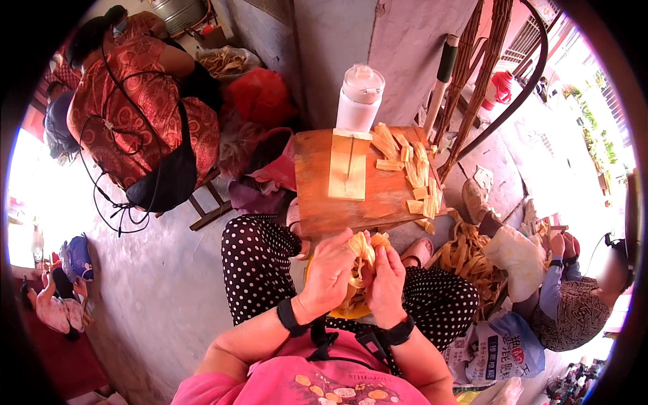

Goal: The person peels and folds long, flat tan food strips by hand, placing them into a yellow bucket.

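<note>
A: Where is the bundle of pale yellow strips (361, 260)?

B: Over the lap, betw. both hands. Left hand (329, 273) has its grip closed round the bundle; right hand (386, 280) pinches it w. fingers narrow.

A: And in front?

B: Small wooden tabletop (317, 196) w. a pale wood block (348, 165) and cut strip pieces (412, 169). A white plastic jar (359, 98) stands behind it.

A: Packages?

B: White-blue printed bag (503, 347) at lower right, near a loose pile of strips (469, 260). Red bag (260, 94) by the wall.

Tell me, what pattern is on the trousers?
White dots on black trousers, seen clearly in the head view.
</note>
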A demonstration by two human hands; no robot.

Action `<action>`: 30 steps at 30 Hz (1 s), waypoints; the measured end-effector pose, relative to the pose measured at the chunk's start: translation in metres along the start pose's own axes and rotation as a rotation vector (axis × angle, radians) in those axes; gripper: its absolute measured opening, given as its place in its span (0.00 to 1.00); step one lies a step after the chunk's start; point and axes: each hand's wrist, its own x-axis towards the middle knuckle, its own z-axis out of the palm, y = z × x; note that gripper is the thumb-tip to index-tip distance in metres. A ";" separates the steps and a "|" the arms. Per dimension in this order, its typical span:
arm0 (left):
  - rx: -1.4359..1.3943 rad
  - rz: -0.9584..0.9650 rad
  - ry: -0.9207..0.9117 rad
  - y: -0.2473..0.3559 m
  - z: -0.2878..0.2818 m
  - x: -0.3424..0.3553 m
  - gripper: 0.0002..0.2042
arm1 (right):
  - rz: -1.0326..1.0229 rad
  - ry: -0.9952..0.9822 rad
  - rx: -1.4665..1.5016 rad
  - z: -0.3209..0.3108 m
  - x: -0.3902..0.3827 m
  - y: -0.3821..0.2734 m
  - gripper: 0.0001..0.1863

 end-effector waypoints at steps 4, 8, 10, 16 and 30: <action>-0.087 -0.128 0.004 -0.004 -0.001 0.003 0.13 | -0.192 -0.166 -0.222 -0.014 -0.006 -0.002 0.12; -0.140 -0.236 -0.130 -0.003 -0.012 0.010 0.10 | -0.226 -0.300 -0.365 -0.028 -0.001 -0.017 0.08; -0.162 -0.237 -0.218 -0.008 -0.014 0.009 0.10 | -0.173 -0.364 -0.393 -0.032 0.000 -0.030 0.06; -0.269 -0.127 -0.366 -0.009 -0.009 0.003 0.12 | 0.291 -0.475 -0.502 -0.034 0.015 -0.064 0.07; -0.557 -0.534 -0.244 -0.020 0.003 0.002 0.06 | 0.034 -0.483 -0.606 -0.038 0.017 -0.039 0.04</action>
